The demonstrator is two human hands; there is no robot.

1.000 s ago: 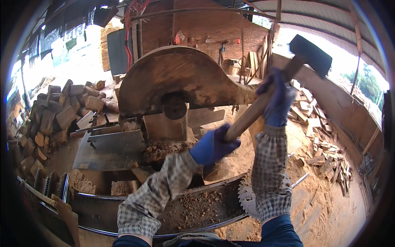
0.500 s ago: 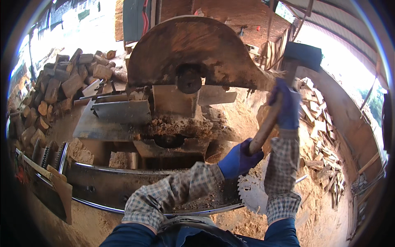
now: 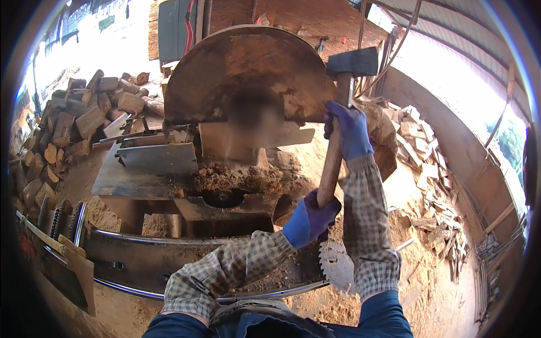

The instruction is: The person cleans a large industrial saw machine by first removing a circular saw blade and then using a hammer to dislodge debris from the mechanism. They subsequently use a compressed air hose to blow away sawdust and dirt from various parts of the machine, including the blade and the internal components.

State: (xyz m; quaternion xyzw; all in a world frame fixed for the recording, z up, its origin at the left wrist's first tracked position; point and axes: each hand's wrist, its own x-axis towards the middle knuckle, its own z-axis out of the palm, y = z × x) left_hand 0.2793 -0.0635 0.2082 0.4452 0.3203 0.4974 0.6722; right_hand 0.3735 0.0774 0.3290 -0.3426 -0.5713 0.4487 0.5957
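Observation:
Both my hands, in blue and purple gloves, hold a sledgehammer with a wooden handle (image 3: 330, 169) and a dark metal head (image 3: 360, 62). My left hand (image 3: 311, 218) wraps the handle's lower end. Higher up, just below the head, my right hand (image 3: 348, 129) is closed round it. The head is raised at the right edge of a large rusty half-round metal plate (image 3: 203, 73); I cannot tell whether they touch. A dark round hub (image 3: 256, 115) at the plate's lower middle looks blurred. Below it stands a sawdust-covered metal machine frame (image 3: 146, 177).
A toothed circular saw blade (image 3: 340, 270) lies below my hands on the right. Cut logs (image 3: 62, 129) are heaped at the left, and split wood (image 3: 420, 152) is piled at the right. A long metal rail (image 3: 197, 267) crosses in front of me. Sawdust (image 3: 431, 298) covers the ground.
The sledgehammer has swung left, its head moving from the right over to the plate's edge. Both hands have shifted left with it, still gripping. The hub has become blurred.

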